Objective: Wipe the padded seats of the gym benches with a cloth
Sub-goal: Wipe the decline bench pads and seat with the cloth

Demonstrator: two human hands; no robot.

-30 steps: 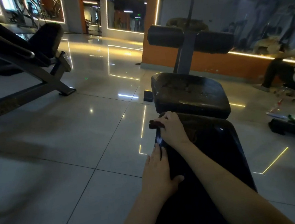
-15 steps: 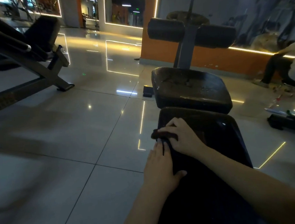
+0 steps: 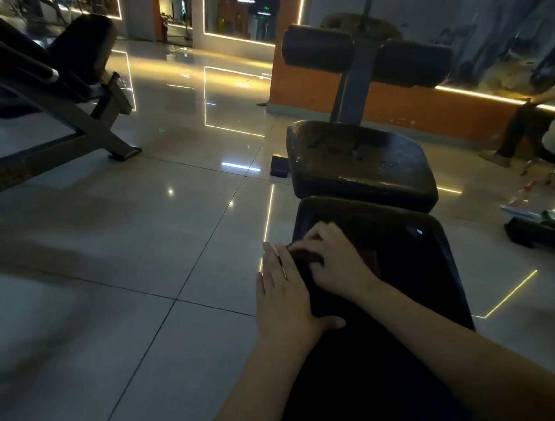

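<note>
A black padded bench back pad point(image 3: 406, 266) runs away from me, with a worn, cracked seat pad point(image 3: 361, 157) beyond it. My right hand point(image 3: 337, 265) lies on the pad's left part, fingers curled on a dark cloth point(image 3: 306, 258) bunched under it. My left hand point(image 3: 284, 296) lies flat along the pad's left edge, fingers straight, thumb on the pad. Most of the cloth is hidden in the dim light.
Two black foam rollers point(image 3: 316, 47) on a grey post stand past the seat. Another bench frame point(image 3: 62, 104) stands at the far left on the glossy tile floor point(image 3: 107, 257). A seated person point(image 3: 547, 116) and a dark object point(image 3: 547, 235) are at the right.
My right hand with the cloth has slid back toward me along the pad's left edge. The left hand stays on the edge. The view has tilted slightly.
</note>
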